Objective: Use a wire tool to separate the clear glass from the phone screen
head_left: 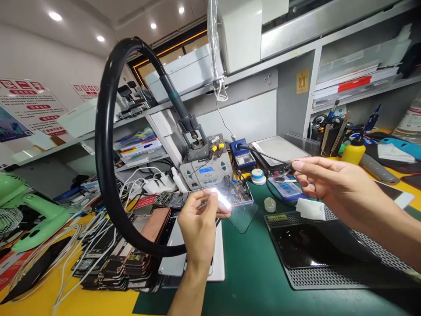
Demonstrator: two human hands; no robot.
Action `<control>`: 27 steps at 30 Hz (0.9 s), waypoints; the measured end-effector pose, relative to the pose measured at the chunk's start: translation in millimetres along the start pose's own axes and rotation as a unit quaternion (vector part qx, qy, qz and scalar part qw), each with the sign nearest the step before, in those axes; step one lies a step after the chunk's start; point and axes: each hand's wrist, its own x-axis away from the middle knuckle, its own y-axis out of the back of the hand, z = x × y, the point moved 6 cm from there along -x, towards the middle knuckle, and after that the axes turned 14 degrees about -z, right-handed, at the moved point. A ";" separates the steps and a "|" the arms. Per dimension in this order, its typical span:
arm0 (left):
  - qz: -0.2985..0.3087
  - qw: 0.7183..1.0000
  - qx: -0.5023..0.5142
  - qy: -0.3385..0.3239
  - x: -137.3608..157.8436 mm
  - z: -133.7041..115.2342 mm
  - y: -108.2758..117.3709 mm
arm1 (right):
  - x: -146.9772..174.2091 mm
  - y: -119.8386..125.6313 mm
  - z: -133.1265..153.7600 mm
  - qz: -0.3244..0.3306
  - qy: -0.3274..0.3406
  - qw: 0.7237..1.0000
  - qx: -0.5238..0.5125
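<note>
My left hand is closed on a clear glass screen protector, gripping it between thumb and fingers above the green mat. A bright white reflection covers part of the glass. My right hand is raised at the right in a pinch. At its fingertips shows something small and dark, too indistinct to name. A dark cable runs from the blue soldering stand toward those fingers. Below my right hand, a black-screened phone or tablet lies face up on a perforated grey pad; a folded white wipe rests at its upper edge.
A thick black hose arches on the left beside a grey rework station. Stacked phone parts and white cables stand left. Behind the mat are a small clear jar and a blue-lidded tub. A yellow bottle stands right.
</note>
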 end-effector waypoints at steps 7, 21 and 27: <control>-0.028 0.999 0.021 -0.017 -1.4 0.0 6.2 | 1.1 -4.4 -8.8 0.045 -0.009 0.999 0.021; -0.052 0.997 0.042 -0.048 0.8 -4.8 7.1 | 8.6 -14.0 -14.6 0.100 -0.013 0.994 0.042; -0.069 0.996 0.041 -0.041 0.5 -2.8 8.9 | 15.5 -16.5 -11.9 0.121 0.038 0.990 0.063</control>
